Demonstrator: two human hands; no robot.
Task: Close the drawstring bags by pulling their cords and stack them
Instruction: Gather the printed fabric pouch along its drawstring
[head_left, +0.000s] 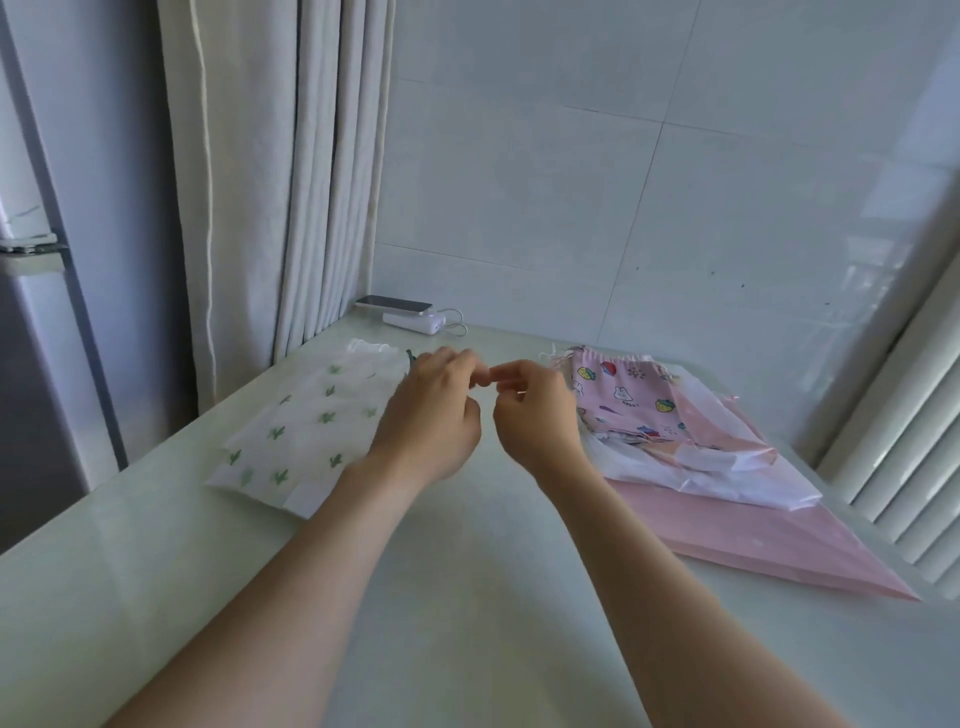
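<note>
Both bare hands are hovering over the pale, glossy counter (467, 597), raised close together near its far middle. The left hand (431, 415) is curling its fingers inward, and its fingertips (470, 358) are nearly meeting those of the right hand (530, 410). Each grip is pinched together, thumb against forefinger. Whether a cord is running between them is too fine to tell.

Just beside and partly under the left grip, the white translucent drawstring bag printed with small green cacti (306, 431) is lying flat on the counter, its gathered mouth pointing away from the person. Just to the right of the right grip, the pink fabric drawstring bag with cartoon rabbits and fruit (623, 400) is sitting on top of a pile, its mouth drawn in and its cord ends (553, 358) trailing near the right fingertips. Under it, a white translucent bag (727, 478) and a large plain pink bag (753, 540) are lying stacked.

Beyond both grips, against the tiled wall, a dark phone (395, 303) is resting on a white power bank (415, 321).
</note>
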